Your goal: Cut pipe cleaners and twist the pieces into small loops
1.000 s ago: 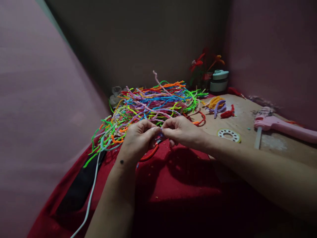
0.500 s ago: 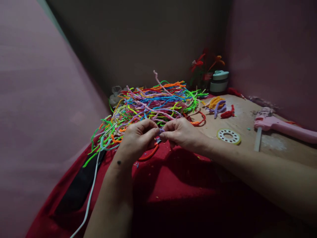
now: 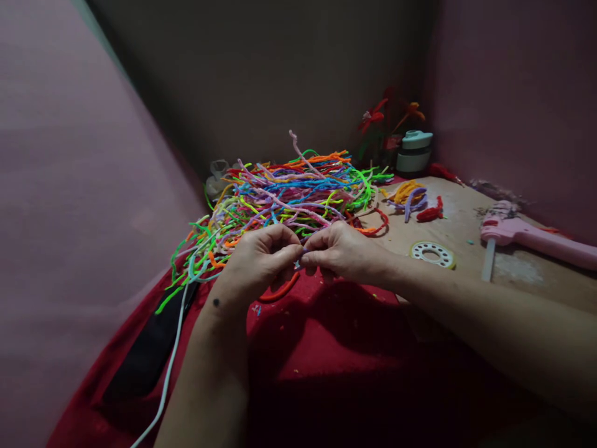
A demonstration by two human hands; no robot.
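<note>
My left hand (image 3: 258,261) and my right hand (image 3: 342,251) meet fingertip to fingertip over the red cloth (image 3: 336,336). Between them they pinch a small purple pipe-cleaner piece (image 3: 301,252), mostly hidden by the fingers. Just behind the hands lies a big tangled heap of pipe cleaners (image 3: 289,196) in green, orange, blue, pink and yellow. A bent orange pipe cleaner (image 3: 280,292) lies on the cloth under my left hand.
On the brown board at right lie a white ring with holes (image 3: 432,254), a pink glue gun (image 3: 532,236), and short orange, purple and red pieces (image 3: 413,199). A mint-lidded jar (image 3: 414,152) and pipe-cleaner flowers (image 3: 387,121) stand at the back. A white cable (image 3: 168,373) runs down left.
Both hands stay pressed together and have shifted slightly; the fingers worked the small purple piece. Nothing else moved.
</note>
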